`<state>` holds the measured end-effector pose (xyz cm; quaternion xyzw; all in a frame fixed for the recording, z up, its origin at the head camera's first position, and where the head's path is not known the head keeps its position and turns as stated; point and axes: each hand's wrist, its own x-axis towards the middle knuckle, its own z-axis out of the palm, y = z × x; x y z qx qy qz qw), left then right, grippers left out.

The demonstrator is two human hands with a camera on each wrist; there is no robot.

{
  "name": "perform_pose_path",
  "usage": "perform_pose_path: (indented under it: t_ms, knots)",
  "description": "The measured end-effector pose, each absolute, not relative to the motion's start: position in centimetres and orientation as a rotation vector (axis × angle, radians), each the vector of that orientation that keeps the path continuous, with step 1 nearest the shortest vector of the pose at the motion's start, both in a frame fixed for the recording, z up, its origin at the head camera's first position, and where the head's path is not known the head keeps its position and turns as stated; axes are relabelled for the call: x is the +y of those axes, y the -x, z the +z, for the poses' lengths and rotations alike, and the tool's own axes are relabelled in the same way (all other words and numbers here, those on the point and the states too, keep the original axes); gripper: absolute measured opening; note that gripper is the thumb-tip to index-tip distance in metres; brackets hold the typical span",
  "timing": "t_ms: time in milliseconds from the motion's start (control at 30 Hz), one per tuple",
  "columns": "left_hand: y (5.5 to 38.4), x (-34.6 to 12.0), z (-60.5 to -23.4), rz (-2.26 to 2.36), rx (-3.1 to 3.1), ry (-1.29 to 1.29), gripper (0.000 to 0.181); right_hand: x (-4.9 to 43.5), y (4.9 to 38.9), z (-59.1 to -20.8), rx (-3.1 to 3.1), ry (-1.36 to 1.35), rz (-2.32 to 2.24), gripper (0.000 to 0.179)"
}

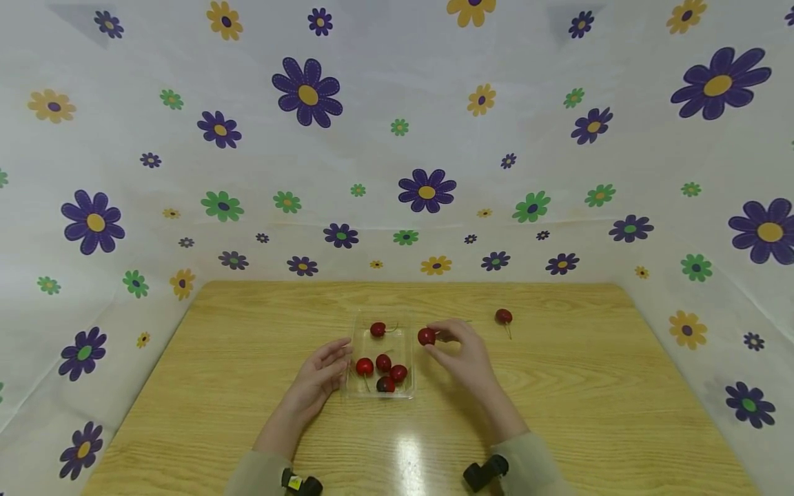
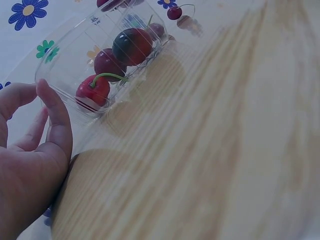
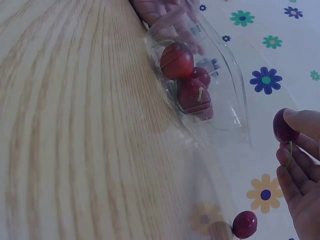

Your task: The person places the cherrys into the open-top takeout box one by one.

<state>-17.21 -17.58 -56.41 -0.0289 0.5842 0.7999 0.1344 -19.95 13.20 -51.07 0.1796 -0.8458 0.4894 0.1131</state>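
Note:
A clear plastic box (image 1: 380, 395) stands on the table with several red cherries inside; one cherry (image 1: 386, 384) at its near wall has a dark patch. My right hand (image 1: 462, 355) pinches a dark red cherry (image 1: 426, 336) between thumb and fingers, just right of the box. Its green stem (image 3: 290, 152) hangs by the fingers in the right wrist view. At the box's left wall my left hand (image 1: 316, 382) rests with fingers loosely extended, holding no cherry. In the left wrist view its fingertips (image 2: 43, 86) are at the box's edge.
Another cherry (image 1: 504, 316) with a stem lies on the wooden table (image 1: 558, 386), beyond and right of my right hand. White cloth (image 1: 366, 158) printed with flowers hangs behind the table and along both sides.

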Motion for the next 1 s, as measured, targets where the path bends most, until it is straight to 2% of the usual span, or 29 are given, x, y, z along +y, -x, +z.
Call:
perform_pose_path:
  t_ms: [1000]
  knots:
    - [17.2,-17.7,-56.5,2.303,1.71,0.064,0.056,8.9,19.7,-50.7,-2.505,-0.699,1.491,0.033]
